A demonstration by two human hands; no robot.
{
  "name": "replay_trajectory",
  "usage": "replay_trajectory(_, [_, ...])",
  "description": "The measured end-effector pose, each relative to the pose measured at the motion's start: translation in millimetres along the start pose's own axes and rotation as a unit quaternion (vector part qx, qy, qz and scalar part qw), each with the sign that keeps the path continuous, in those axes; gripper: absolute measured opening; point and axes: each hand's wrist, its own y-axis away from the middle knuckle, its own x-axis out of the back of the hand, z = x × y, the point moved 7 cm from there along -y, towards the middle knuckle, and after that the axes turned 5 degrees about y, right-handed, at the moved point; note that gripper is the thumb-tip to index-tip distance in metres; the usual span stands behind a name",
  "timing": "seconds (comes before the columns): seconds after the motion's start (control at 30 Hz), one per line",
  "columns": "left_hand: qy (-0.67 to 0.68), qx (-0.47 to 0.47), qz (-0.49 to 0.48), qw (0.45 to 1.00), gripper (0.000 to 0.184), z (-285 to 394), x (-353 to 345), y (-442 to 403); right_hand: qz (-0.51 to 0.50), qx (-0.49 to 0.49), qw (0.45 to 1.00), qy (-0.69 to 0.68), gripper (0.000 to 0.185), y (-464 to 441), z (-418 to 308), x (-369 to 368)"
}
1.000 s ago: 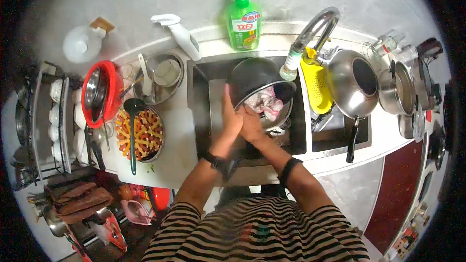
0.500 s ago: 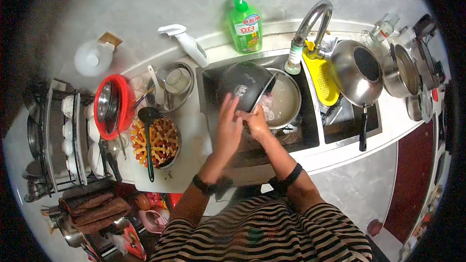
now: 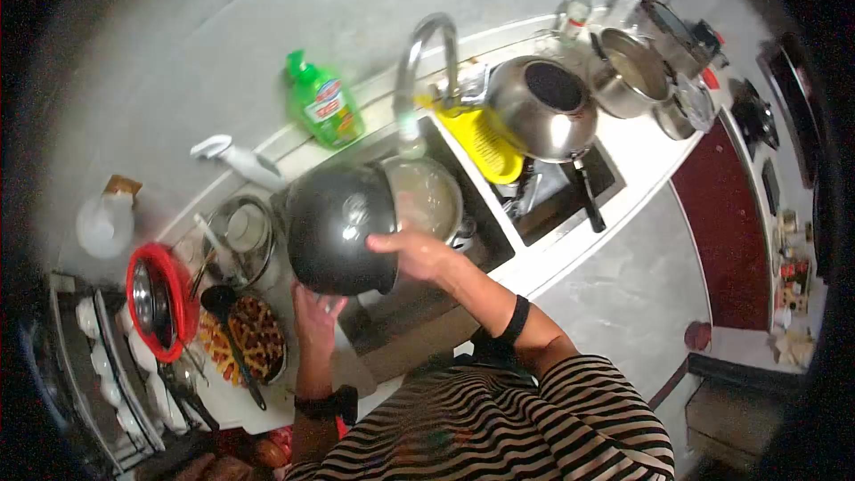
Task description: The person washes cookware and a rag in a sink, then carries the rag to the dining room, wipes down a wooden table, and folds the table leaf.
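one black pot (image 3: 340,227) is held tipped above the left part of the sink (image 3: 490,232), its rounded outside toward the viewer and its rim on the right. the right hand (image 3: 414,251) is grasping it at that rim, with one digit laid along the outer side. the left hand (image 3: 316,313) is below, loosely curled, its fingertips against the pot's lower edge and partly hidden by it, so how firmly it grips i cannot tell.

just behind the black pot, in the sink, is a steel pot (image 3: 460,202) with cloudy liquid, under the tap (image 3: 410,69). a green soap bottle (image 3: 327,111) stands on the bench (image 3: 634,147) near the wall. to the right, a yellow strainer (image 3: 485,151) is beside an overturned pan (image 3: 525,118). to the left, a dark ladle (image 3: 239,352) lies across yellow and brown pieces (image 3: 264,330), near a red basin (image 3: 185,303).
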Motion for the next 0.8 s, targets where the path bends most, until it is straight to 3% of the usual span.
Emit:
replay_trajectory(0.1, [0.037,0.126,-0.076,0.988,0.053,-31,-18,7,-0.075,-0.05,0.962,0.256,0.044,22,-9,-21])
replay_trajectory(0.23, [0.053,0.167,-0.137,0.975,0.045,-75,-85,13,-0.146,0.037,0.827,0.542,0.048,64,-33,-28])
replay_trajectory(0.4, [0.116,0.274,-0.147,0.943,0.046,-109,-146,30,-0.08,-0.018,0.714,0.695,0.049,140,-97,-4])
replay_trajectory(0.43, [0.095,0.283,-0.171,0.939,0.045,-116,-150,28,-0.063,0.015,0.73,0.68,0.048,156,-111,6])
replay_trajectory(0.47, [0.072,0.292,-0.196,0.933,0.045,-124,-151,20,-0.044,0.065,0.709,0.7,0.047,174,-127,13])
replay_trajectory(0.5, [0.049,0.3,-0.222,0.926,0.044,-130,-157,17,-0.007,0.024,0.702,0.711,0.045,191,-142,23])
replay_trajectory(0.6, [-0.03,0.224,-0.219,0.949,0.047,-124,-182,1,0.071,0.032,0.653,0.753,0.036,239,-182,61])
replay_trajectory(0.63, [-0.065,0.193,-0.215,0.955,0.049,-121,-184,-4,0.12,-0.002,0.661,0.74,0.034,252,-197,72])
replay_trajectory(0.7, [-0.128,0.163,-0.158,0.965,0.047,-130,-163,-31,0.188,-0.007,0.648,0.738,0.032,275,-220,106])
replay_trajectory(0.8, [-0.212,0.117,-0.093,0.966,0.044,-139,-129,-58,0.26,-0.03,0.583,0.769,0.031,303,-247,161])
